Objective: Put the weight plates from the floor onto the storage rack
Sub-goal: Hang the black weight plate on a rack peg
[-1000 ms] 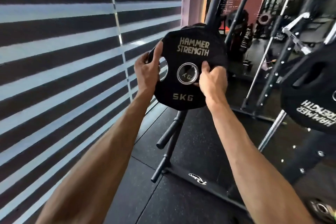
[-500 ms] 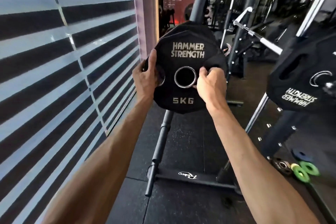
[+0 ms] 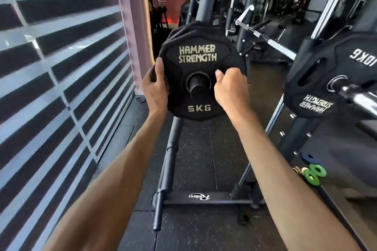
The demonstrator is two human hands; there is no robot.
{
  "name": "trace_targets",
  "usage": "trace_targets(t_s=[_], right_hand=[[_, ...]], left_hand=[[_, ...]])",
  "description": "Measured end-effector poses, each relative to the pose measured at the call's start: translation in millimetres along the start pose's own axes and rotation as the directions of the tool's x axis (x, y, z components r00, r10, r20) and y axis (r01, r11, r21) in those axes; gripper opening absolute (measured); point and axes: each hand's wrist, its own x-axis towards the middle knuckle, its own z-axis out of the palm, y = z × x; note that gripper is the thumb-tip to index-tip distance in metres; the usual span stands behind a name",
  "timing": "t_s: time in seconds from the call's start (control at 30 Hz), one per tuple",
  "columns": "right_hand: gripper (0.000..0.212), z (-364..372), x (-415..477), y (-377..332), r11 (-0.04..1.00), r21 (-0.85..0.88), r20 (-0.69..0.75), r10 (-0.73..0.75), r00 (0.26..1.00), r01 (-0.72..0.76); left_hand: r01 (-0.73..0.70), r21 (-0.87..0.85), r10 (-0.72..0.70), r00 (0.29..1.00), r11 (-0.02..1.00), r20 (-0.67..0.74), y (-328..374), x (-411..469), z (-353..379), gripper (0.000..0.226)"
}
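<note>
Gripping the plate (image 3: 199,108), seemingly threaded on the rack peg (image 3: 197,86), are left hand (image 3: 155,89) and right hand (image 3: 231,88).

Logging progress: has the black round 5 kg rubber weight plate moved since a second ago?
Yes. The black 5 kg weight plate has slid onto the black storage-rack peg, which now fills its centre hole; earlier that hole was empty.

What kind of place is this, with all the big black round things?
Most likely a gym. A black 5 kg weight plate is threaded on a storage rack peg, a 10 kg plate hangs to the right, and a steel barbell rests further back.
</note>
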Motion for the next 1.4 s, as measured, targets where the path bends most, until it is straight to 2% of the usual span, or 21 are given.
trace_targets(t_s=[0.3, 0.37, 0.5, 0.6, 0.73, 0.8, 0.9, 1.0, 1.1, 1.2, 1.3, 1.4], right_hand=[[0.033, 5.6, -2.7, -1.7, 0.999, 0.033, -0.022, 0.021, 1.000, -0.020], [0.033, 7.3, -4.4, -0.2, 0.999, 0.030, -0.004, 0.012, 1.000, -0.012], [0.039, 13.8, -15.2, 7.7, 0.999, 0.033, 0.046, -0.016, 0.999, 0.015], [0.040, 18.6, -33.8, 24.5, 0.991, 0.110, -0.047, -0.069, 0.997, 0.073], [0.024, 21.7, -70.4, 65.0, 0.962, 0.231, -0.197, -0.101, 0.975, 0.146], [0.021, 23.0, -85.3, 96.7, 0.971, 0.229, -0.166, -0.029, 0.986, 0.067], [0.020, 19.9, -100.7, 157.6, 0.969, 0.161, 0.033, 0.182, 0.983, -0.185], [0.017, 0.7, -115.7, 223.8, 0.925, 0.059, 0.162, 0.362, 0.918, -0.375], [0.021, -32.9, -129.9, 293.1, 0.882, -0.047, 0.228, 0.466, 0.855, -0.469], [0.025, -73.6, -145.4, 367.8, 0.817, -0.117, 0.238, 0.575, 0.783, -0.564], [0.027, -122.8, -163.2, 443.1, 0.739, -0.156, 0.217, 0.673, 0.707, -0.656], [0.030, -173.7, -180.9, 512.1, 0.647, -0.151, 0.171, 0.762, 0.625, -0.748]], left_hand=[[0.046, 0.017, -0.047, 0.998, 0.999, 0.035, -7.9, -0.2, 1.2, 0.046], [0.081, 0.023, -0.081, 0.997, 0.996, 0.007, -9.3, -5.0, 1.3, 0.047], [0.210, 0.013, -0.206, 0.969, 0.978, -0.137, -10.4, -24.4, -2.0, 0.048], [0.303, -0.008, -0.298, 0.934, 0.953, -0.198, -15.4, -52.9, 0.3, 0.041], [0.445, 0.030, -0.429, 0.877, 0.895, -0.216, -38.8, -101.9, 6.0, 0.028], [0.533, 0.069, -0.522, 0.842, 0.843, -0.135, -59.7, -130.3, 14.1, 0.018], [0.612, 0.194, -0.622, 0.783, 0.767, -0.008, -86.9, -180.4, 31.3, 0.014], [0.633, 0.305, -0.686, 0.719, 0.712, 0.109, -108.0, -229.6, 60.4, 0.012], [0.617, 0.442, -0.744, 0.635, 0.651, 0.208, -131.3, -279.7, 102.5, 0.016], [0.555, 0.560, -0.770, 0.576, 0.615, 0.275, -147.4, -336.8, 156.9, 0.020], [0.513, 0.653, -0.821, 0.454, 0.558, 0.346, -174.8, -405.8, 221.0, 0.020], [0.414, 0.743, -0.847, 0.341, 0.525, 0.408, -167.5, -479.5, 283.5, 0.020]])
